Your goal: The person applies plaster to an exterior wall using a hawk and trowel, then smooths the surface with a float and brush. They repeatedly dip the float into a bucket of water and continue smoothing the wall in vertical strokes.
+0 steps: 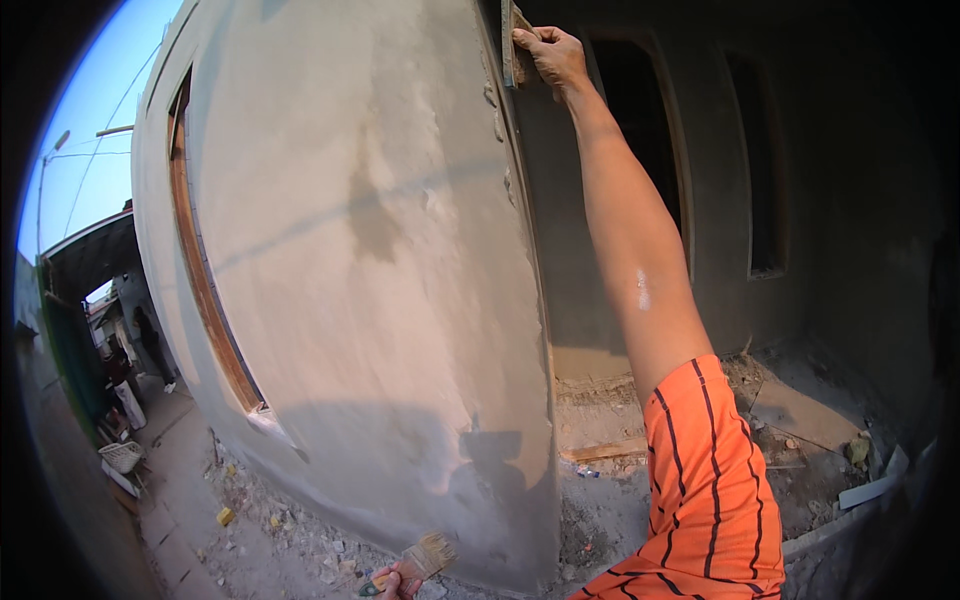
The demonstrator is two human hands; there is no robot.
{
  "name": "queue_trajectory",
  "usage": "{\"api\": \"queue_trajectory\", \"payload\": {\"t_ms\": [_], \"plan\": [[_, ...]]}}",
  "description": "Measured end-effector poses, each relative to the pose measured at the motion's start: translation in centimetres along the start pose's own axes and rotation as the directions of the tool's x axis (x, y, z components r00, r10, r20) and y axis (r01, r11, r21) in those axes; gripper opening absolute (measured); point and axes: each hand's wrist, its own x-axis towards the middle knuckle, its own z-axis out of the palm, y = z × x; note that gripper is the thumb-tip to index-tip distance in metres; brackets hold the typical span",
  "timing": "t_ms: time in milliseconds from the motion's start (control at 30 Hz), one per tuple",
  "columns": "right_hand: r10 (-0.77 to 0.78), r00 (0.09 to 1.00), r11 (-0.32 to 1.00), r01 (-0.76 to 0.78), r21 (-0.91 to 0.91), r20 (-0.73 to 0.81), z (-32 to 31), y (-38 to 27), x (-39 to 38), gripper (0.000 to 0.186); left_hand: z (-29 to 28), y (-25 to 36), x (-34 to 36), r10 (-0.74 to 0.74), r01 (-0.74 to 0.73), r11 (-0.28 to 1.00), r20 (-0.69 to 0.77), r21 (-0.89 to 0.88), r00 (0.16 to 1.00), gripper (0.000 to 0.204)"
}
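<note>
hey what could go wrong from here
The flat tool in the right hand, up by the corner of the wall, might chip that rough edge. The brush in the left hand, low near the wall, could smear it. Loose rubble below might cause a stumble.

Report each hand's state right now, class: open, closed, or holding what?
Left hand: closed, holding a brush.
Right hand: closed, holding a flat tool.
</note>
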Motion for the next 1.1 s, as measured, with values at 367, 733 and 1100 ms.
{"api": "queue_trajectory", "payload": {"t_ms": [367, 733, 1100], "plan": [[0.113, 0.990, 0.891, -0.063, -0.449, 0.086, -0.8, 1.7, -2.4, 0.036, -1.7, -1.2, 0.3, 0.009, -0.025, 0.997, -0.207, -0.074, 0.978, 0.025], [0.649, 0.666, 0.498, -0.737, 0.458, 0.367, -19.6, -5.7, -48.5, 0.032, 9.4, -3.3, 2.1, -0.259, 0.321, 0.927, 0.285, -0.195, 0.923, 0.022], [0.695, 0.357, 0.086, -0.903, 0.421, 0.624, -22.7, -7.7, -57.7, 0.038, 13.0, -3.4, 3.1, -0.234, 0.282, 0.952, 0.311, -0.121, 0.921, 0.020]]}}
